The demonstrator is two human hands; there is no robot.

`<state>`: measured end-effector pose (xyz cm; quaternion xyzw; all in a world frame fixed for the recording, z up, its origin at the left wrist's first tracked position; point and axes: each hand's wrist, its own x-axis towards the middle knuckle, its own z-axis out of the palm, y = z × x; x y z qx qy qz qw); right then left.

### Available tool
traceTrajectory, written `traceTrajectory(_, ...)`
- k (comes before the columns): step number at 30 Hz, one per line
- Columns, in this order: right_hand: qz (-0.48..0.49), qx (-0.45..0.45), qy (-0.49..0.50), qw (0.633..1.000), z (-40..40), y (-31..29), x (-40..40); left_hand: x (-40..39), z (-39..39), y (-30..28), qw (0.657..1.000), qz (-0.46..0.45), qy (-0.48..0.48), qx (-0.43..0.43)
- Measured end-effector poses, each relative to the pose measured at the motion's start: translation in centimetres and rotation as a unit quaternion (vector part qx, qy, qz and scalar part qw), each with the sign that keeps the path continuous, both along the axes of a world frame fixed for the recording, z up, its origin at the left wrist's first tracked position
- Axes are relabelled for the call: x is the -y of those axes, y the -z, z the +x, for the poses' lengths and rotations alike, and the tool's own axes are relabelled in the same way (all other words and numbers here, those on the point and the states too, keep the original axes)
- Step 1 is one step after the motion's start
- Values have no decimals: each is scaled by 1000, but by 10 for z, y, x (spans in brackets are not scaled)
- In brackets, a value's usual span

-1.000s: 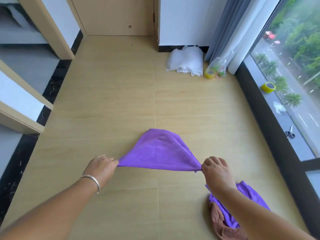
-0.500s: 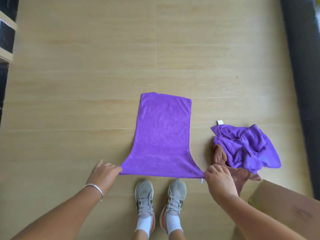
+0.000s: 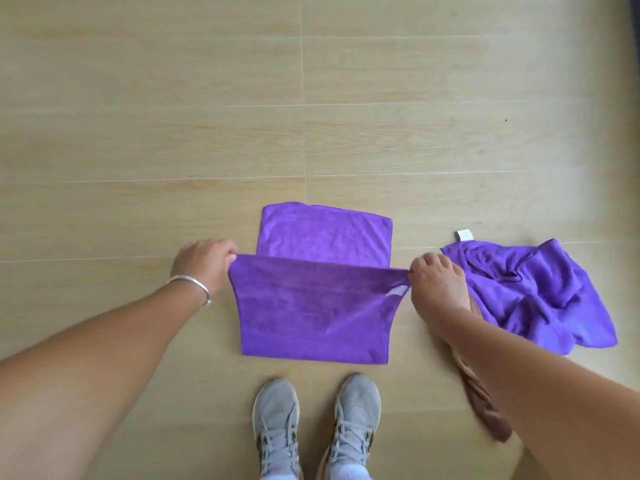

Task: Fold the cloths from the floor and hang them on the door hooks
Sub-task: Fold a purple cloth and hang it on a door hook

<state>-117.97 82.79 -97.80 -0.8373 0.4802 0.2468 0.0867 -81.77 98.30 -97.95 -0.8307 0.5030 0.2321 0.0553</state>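
The wooden floor (image 3: pixel 138 133) filled the whole head view, and the purple cloth (image 3: pixel 311 313) lay on it right in front of the grey shoes (image 3: pixel 277 420). Its near half was lifted and carried over the far half, with a strip of the lower layer showing beyond the raised edge. Off to the right sat a second purple cloth (image 3: pixel 533 289), crumpled in a heap with a white tag at its far corner, and a brown cloth (image 3: pixel 485 410) poked out from under the right forearm.

The left hand (image 3: pixel 204 265) pinched the left corner of the raised edge, fingers curled onto the fabric. The right hand (image 3: pixel 436 285) pinched the right corner, just by a small white label (image 3: pixel 398 292), and the edge ran taut between them.

This one looked light, soft and utterly limp: it sagged wherever unsupported and creased toward the right pinch. No weight to fight and nothing fragile, but it would hold no shape by itself. The corners were the sensible places to take it, both at once with the edge kept stretched, so the layers could land square. A silver bracelet (image 3: pixel 190 282) ringed the left wrist.
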Motion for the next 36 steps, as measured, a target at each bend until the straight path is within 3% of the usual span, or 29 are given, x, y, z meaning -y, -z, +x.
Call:
traceTrajectory(11,-63,3,3,998,52,189,126,126,54,196,996,-59,35,50)
traceTrajectory(15,-127,195,-3,973,56,211,121,129,46,215,966,-252,32,42)
traceTrajectory(17,-137,272,-78,949,54,209,99,114,32,212,952,-299,56,37)
traceTrajectory(20,-93,283,-173,939,39,214,40,68,-12,211,949,-250,191,19)
traceTrajectory(23,-34,179,-222,958,26,223,-12,19,-55,217,953,-126,273,32)
traceTrajectory(25,-13,136,-249,959,24,230,-14,8,-58,226,955,-81,281,49)
traceTrajectory(29,-14,114,-281,953,42,233,34,40,-32,240,960,-77,263,62)
traceTrajectory(34,-32,67,-205,976,86,218,86,105,3,233,969,-39,216,116)
traceTrajectory(36,-15,89,-214,973,88,213,80,108,3,227,974,-27,193,113)
